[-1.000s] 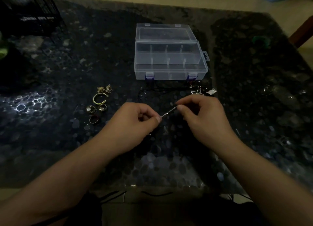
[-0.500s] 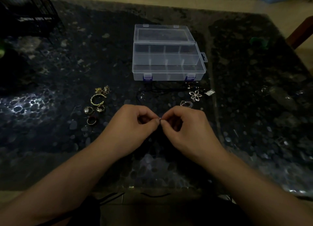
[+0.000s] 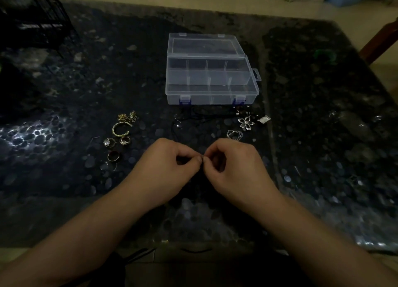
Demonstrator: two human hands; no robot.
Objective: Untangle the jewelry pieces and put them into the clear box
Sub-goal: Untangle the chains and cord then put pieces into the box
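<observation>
Both hands meet at table centre: I see left hand [image 3: 165, 166] and right hand [image 3: 234, 164] w/ fingertips pinched together on a tiny piece, too small to identify. Clear box [image 3: 212, 95] sits open beyond them. Gold bangle [image 3: 121, 129] & rings [image 3: 117, 141] lie left; flower pendant [image 3: 246, 122] lies right.

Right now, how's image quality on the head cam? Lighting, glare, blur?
Head view: dim overall, floor at the top brighter; glare patch on the table at left; wide-angle bowing of the table edges, corners smeared; clear box and flower pendant fairly sharp; whatever the left hand and right hand pinch is too small and dark to resolve.
</observation>
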